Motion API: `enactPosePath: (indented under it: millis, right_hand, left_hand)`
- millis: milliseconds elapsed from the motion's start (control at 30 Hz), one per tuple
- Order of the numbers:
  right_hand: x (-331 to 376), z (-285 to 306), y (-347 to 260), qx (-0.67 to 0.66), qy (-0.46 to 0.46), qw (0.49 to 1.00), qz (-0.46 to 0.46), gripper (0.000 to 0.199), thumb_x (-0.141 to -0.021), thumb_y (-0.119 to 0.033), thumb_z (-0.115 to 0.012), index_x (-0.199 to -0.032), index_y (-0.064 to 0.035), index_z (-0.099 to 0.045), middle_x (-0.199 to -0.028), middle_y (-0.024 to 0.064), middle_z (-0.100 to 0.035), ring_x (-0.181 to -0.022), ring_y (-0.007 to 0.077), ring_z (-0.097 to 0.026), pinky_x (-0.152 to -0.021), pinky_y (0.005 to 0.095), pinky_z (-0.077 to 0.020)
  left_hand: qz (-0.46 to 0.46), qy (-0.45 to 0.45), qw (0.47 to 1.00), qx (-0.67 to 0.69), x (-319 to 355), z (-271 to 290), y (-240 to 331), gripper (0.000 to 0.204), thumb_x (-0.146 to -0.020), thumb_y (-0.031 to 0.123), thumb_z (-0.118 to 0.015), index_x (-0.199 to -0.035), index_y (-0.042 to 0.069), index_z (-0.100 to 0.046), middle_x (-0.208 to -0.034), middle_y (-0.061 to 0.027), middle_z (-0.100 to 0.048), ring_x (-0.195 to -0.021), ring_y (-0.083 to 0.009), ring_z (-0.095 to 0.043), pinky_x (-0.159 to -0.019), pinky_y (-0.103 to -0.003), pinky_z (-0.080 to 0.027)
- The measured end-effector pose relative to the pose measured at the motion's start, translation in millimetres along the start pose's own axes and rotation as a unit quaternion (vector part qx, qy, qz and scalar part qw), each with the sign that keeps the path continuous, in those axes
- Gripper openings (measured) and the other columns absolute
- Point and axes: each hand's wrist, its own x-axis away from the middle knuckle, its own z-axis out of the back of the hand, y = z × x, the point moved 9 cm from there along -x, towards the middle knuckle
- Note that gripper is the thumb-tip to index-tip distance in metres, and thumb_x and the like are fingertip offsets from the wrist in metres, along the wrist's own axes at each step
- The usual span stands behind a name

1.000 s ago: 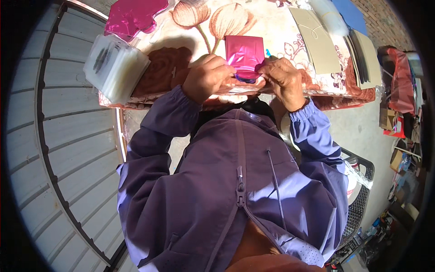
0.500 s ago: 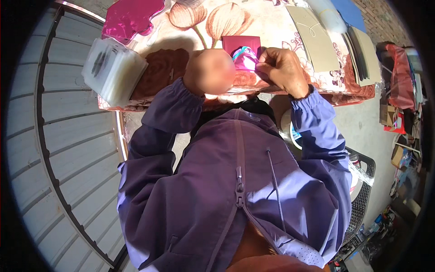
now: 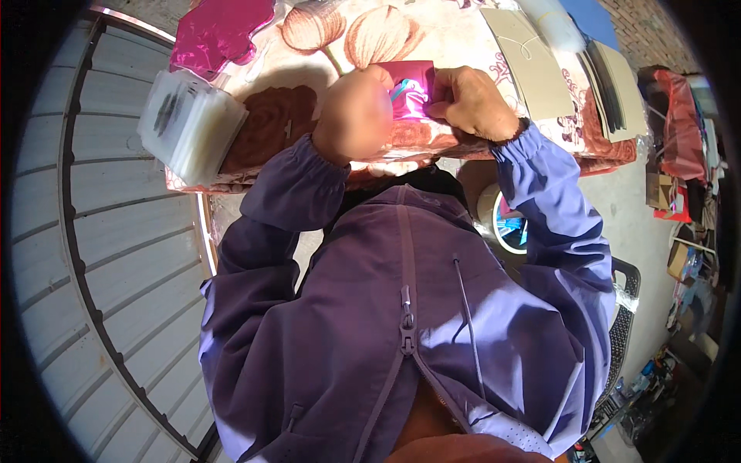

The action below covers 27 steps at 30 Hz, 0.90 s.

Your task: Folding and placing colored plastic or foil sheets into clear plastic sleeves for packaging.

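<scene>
Magenta foil point(image 3: 414, 104): state its position.

— Upper centre of the frame, resting on the cloth point(image 3: 451, 46), near its lower edge. This puts it directly ahead of the jacket point(image 3: 332, 324), probably so that both hands can reach it with elbows bent.

— State the grip of each hand.

— Right hand point(image 3: 472, 102): fingers curled, thumb and finger pinching the foil's right edge. Left hand point(image 3: 355, 114): at the left edge, fingertips near the upper left corner. Blur covers most of this hand; whether it grips or merely presses does not show.

— Why use opposite edges?

— Opposed contact most likely prevents the foil from sliding or turning on the soft cloth. It also leaves the middle exposed, where a blue-green strip point(image 3: 401, 89) lies aslant beside the glossy area.

— Explain the layout of the other items.

— Clear stack point(image 3: 197, 135): left of the frame. Sheet point(image 3: 216, 35), also magenta: upper left. Boards point(image 3: 529, 73), beige: upper right. Such spacing appears to reserve the centre for handwork, with flat stock set to either side.

— And the tub point(image 3: 487, 216)?

— Right of centre, below the cloth's edge, with blue pieces inside. Its low position presumably saves surface space and suits the right hand, the nearer one.
</scene>
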Motion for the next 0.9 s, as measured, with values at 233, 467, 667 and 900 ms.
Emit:
enactPosePath:
  millis: [233, 467, 667, 900]
  right_hand:
    - [-3.9, -4.3, -2.0, 0.010, 0.005, 0.999, 0.045, 0.026, -0.068, -0.011, -0.075, -0.088, 0.0019, -0.065, -0.067, 0.0146, -0.063, -0.061, 0.0260, -0.061, -0.061, 0.0356, -0.0480]
    - [-6.3, -2.4, 2.7, 0.023, 0.003, 0.999, 0.034, 0.029, -0.070, -0.021, -0.077, -0.089, -0.0006, -0.069, -0.078, 0.0199, -0.068, -0.077, 0.0356, -0.067, -0.073, 0.0417, -0.0521]
    - [-1.1, 3.0, 7.9, -0.047, -0.041, 0.998, 0.016, 0.026, -0.070, -0.019, -0.078, -0.086, -0.0006, -0.068, -0.072, 0.0175, -0.066, -0.072, 0.0342, -0.066, -0.068, 0.0420, -0.0510]
    - [2.1, 8.2, -0.5, -0.001, 0.003, 0.998, 0.066, 0.028, -0.071, -0.013, -0.078, -0.087, 0.0025, -0.060, -0.070, 0.0149, -0.061, -0.064, 0.0280, -0.059, -0.061, 0.0374, -0.0468]
  left_hand:
    - [-0.232, 0.119, 0.935, -0.242, -23.6, -23.8, 45.8, 0.044, -0.088, 0.016, -0.059, -0.131, 0.010, -0.050, -0.136, -0.0095, -0.048, -0.128, -0.0254, -0.041, -0.104, -0.041, -0.035]
    - [-0.206, 0.107, 0.917, -0.324, -35.8, -40.3, 51.6, 0.049, -0.090, 0.023, -0.054, -0.136, 0.011, -0.045, -0.141, -0.0092, -0.045, -0.132, -0.0269, -0.039, -0.107, -0.041, -0.031]
    - [-0.216, 0.087, 0.911, -0.340, -33.6, -40.6, 42.4, 0.050, -0.091, 0.023, -0.053, -0.139, 0.012, -0.043, -0.142, -0.0080, -0.044, -0.134, -0.0265, -0.037, -0.109, -0.043, -0.028]
    - [-0.225, 0.073, 0.907, -0.349, -35.3, -39.8, 41.5, 0.057, -0.089, 0.030, -0.057, -0.141, 0.013, -0.040, -0.144, -0.0079, -0.042, -0.135, -0.0267, -0.035, -0.110, -0.042, -0.028]
